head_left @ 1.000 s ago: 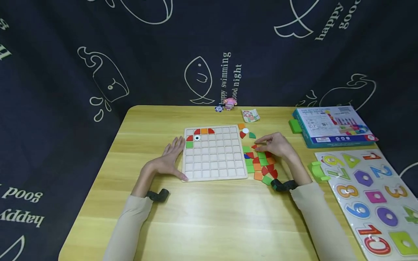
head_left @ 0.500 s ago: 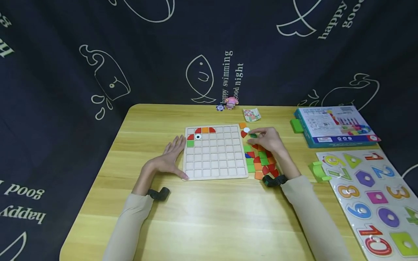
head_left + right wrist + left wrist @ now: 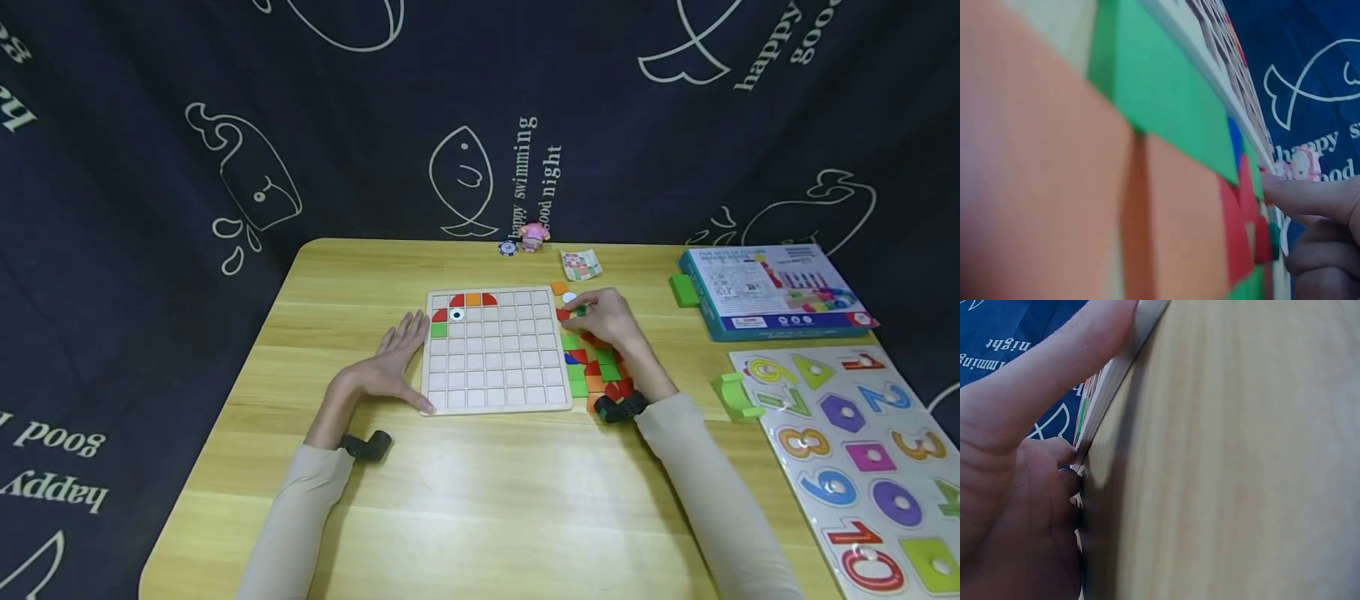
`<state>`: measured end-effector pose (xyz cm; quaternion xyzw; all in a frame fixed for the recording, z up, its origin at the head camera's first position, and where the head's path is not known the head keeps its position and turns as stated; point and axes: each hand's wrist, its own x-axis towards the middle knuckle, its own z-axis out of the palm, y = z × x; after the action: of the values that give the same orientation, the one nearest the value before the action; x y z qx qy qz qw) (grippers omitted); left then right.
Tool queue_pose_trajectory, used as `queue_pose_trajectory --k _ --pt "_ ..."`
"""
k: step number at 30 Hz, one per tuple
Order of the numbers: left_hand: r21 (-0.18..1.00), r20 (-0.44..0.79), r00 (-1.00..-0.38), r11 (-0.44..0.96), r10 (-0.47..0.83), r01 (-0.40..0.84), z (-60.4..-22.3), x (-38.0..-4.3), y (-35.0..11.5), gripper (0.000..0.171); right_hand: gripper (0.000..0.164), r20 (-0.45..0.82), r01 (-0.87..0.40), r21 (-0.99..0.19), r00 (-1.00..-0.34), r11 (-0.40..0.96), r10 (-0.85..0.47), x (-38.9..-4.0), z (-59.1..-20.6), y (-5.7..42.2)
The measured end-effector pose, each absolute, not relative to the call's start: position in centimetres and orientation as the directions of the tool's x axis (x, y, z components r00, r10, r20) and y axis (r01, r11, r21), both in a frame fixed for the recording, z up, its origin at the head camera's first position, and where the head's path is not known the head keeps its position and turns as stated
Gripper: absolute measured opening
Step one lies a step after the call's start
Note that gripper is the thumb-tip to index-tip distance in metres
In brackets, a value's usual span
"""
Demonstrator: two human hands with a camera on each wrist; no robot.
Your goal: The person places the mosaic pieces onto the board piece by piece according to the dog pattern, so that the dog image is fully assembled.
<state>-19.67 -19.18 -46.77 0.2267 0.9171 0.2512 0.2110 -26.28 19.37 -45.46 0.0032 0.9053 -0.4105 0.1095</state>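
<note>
A square wooden grid board (image 3: 497, 350) lies on the table, with several red, orange and green tiles and a white eye tile (image 3: 457, 315) set at its top left. My left hand (image 3: 386, 367) rests along the board's left edge, fingers spread and thumb at the near corner. In the left wrist view that thumb (image 3: 1054, 369) lies along the board's edge. Right of the board, my right hand (image 3: 606, 319) pinches a small red tile (image 3: 562, 315) between thumb and finger. The hand partly hides a green tile (image 3: 581, 311); a white round tile (image 3: 569, 297) lies just beyond.
Loose green, orange and red tiles (image 3: 577, 388) lie below my right hand. A pattern card (image 3: 581, 265) and a pink figurine (image 3: 534, 237) are at the back. To the right are a boxed toy (image 3: 772, 292), a green block (image 3: 683, 291) and a number puzzle board (image 3: 855, 467).
My right hand has moved from the loose tiles up and left, past the green tile, to the red tile by the board's edge. My left hand has stayed in place.
</note>
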Motion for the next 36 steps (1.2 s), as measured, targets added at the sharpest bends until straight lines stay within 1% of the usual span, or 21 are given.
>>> queue_pose_trajectory --k 3,6,11,15,21,27,33,36 --pt "0.548 -0.275 -0.807 0.775 0.523 0.316 -46.8 -19.7 -19.2 0.149 0.027 -0.253 0.110 -0.731 -0.960 0.673 -0.118 -26.2 -45.2 20.0" --pt "0.538 -0.279 -0.809 0.782 0.518 0.316 -46.8 -19.8 -19.2 0.149 0.030 -0.290 0.128 -0.732 -0.947 0.669 -0.136 -26.2 -45.1 20.6" --pt "0.547 -0.273 -0.810 0.776 0.520 0.314 -46.8 -19.7 -19.2 0.149 0.030 -0.300 0.138 -0.731 -0.944 0.668 -0.134 -26.2 -45.2 20.9" --pt "0.556 -0.271 -0.805 0.769 0.527 0.316 -46.9 -19.7 -19.2 0.149 0.028 -0.290 0.118 -0.710 -0.947 0.694 -0.135 -26.2 -45.3 21.0" --pt "0.549 -0.266 -0.808 0.772 0.525 0.321 -46.8 -19.7 -19.2 0.149 0.027 -0.202 0.028 -0.692 -0.967 0.721 -0.156 -26.0 -45.0 21.0" --pt "0.544 -0.273 -0.812 0.779 0.516 0.312 -46.8 -19.6 -19.4 0.149 0.030 -0.186 -0.023 -0.757 -0.951 0.653 -0.249 -25.6 -43.5 18.6" --pt "0.542 -0.270 -0.813 0.779 0.516 0.314 -46.8 -19.7 -19.4 0.149 0.025 -0.164 -0.084 -0.768 -0.933 0.635 -0.322 -25.1 -43.1 15.4" --pt "0.539 -0.269 -0.814 0.781 0.514 0.315 -46.9 -19.7 -19.5 0.150 0.023 -0.151 -0.111 -0.792 -0.917 0.600 -0.369 -24.8 -43.4 13.7"
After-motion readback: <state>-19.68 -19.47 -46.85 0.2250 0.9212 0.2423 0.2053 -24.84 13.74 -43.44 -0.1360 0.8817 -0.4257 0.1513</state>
